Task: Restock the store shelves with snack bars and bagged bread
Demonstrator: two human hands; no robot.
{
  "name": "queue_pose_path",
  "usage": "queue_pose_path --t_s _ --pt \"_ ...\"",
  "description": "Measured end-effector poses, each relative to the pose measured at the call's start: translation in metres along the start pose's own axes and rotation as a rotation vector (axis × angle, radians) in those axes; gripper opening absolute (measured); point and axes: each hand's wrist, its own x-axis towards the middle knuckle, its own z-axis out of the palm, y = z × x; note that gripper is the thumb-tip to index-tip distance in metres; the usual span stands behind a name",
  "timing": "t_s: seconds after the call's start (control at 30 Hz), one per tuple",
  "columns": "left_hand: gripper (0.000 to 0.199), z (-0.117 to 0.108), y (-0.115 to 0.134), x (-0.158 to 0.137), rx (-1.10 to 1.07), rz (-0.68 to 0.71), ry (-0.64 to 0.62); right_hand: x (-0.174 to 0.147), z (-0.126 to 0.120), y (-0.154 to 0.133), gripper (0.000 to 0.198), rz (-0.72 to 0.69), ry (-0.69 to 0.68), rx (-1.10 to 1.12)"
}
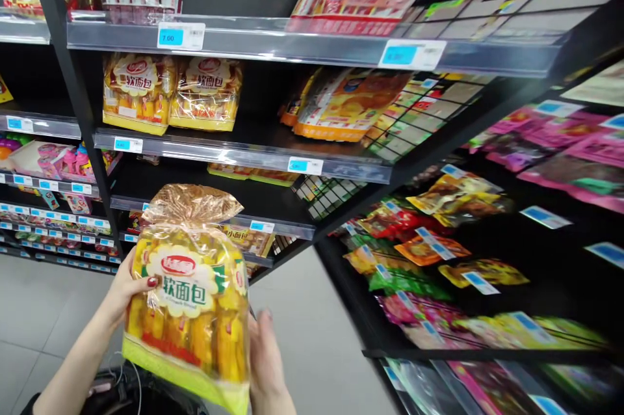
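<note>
A clear bag of soft bread (188, 311) with yellow-wrapped pieces, a white and red label and a gathered brown-gold top is held up before the shelves. My left hand (127, 285) grips its left side, thumb with dark red nail lying across the front. By the bag's lower right edge is my right hand (268, 363), blurred, its thumb pointing up. The bag hides its other fingers, so I cannot tell whether it grips the bag. Two similar bread bags (205, 95) stand on the shelf above.
Black shelves with price tags (305, 166) rise in front. Orange bread packs (346, 106) sit on the middle shelf. Along the right, a rack holds colourful snack bags (433, 246). Below me is a dark, open-topped container or bag (146, 395) on the grey tiled floor (312, 311).
</note>
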Motion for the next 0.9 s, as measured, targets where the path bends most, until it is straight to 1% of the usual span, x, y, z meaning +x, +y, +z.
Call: queue_pose_path --t_s 0.1,0.2,0.23,0.27,0.33,0.4,0.43,0.5,0.6,0.7,0.8,0.87,0.9 --pt "0.062 0.009 0.009 -0.002 0.128 0.042 0.040 -0.001 -0.004 -0.012 0.060 -0.009 -0.010 -0.042" --pt "0.064 0.010 0.009 -0.004 0.218 0.027 0.101 0.003 -0.002 -0.018 0.053 -0.022 0.008 -0.158" --pt "0.065 0.007 0.010 -0.004 0.246 0.017 0.093 0.004 -0.001 -0.019 0.050 -0.013 0.021 -0.167" --pt "0.067 0.004 0.011 -0.005 0.271 -0.001 0.052 0.005 0.001 -0.018 0.049 0.006 0.042 -0.153" --pt "0.076 -0.004 0.014 -0.005 0.317 -0.048 -0.100 0.005 0.001 -0.015 0.047 0.090 0.088 -0.065" --pt "0.085 -0.012 0.018 -0.004 0.348 -0.114 -0.233 0.005 0.000 -0.011 0.045 0.215 0.132 0.050" --pt "0.088 -0.014 0.019 -0.003 0.352 -0.147 -0.250 0.005 -0.001 -0.009 0.045 0.277 0.147 0.096" --pt "0.090 -0.017 0.019 -0.002 0.351 -0.207 -0.207 0.007 -0.005 -0.005 0.045 0.373 0.170 0.144" --pt "0.087 -0.016 0.016 0.000 0.338 -0.283 -0.149 0.010 -0.008 -0.002 0.048 0.433 0.197 0.152" --pt "0.082 -0.017 0.013 0.003 0.333 -0.315 -0.151 0.012 -0.007 -0.004 0.046 0.434 0.173 0.172" --pt "0.086 -0.020 0.013 0.007 0.322 -0.314 -0.148 0.011 -0.002 -0.009 0.045 0.414 0.153 0.155" --pt "0.089 -0.024 0.013 0.008 0.345 -0.284 -0.183 0.008 0.001 -0.013 0.049 0.321 0.175 0.063" --pt "0.089 -0.025 0.013 0.008 0.389 -0.256 -0.203 0.004 0.004 -0.015 0.052 0.237 0.199 -0.019"
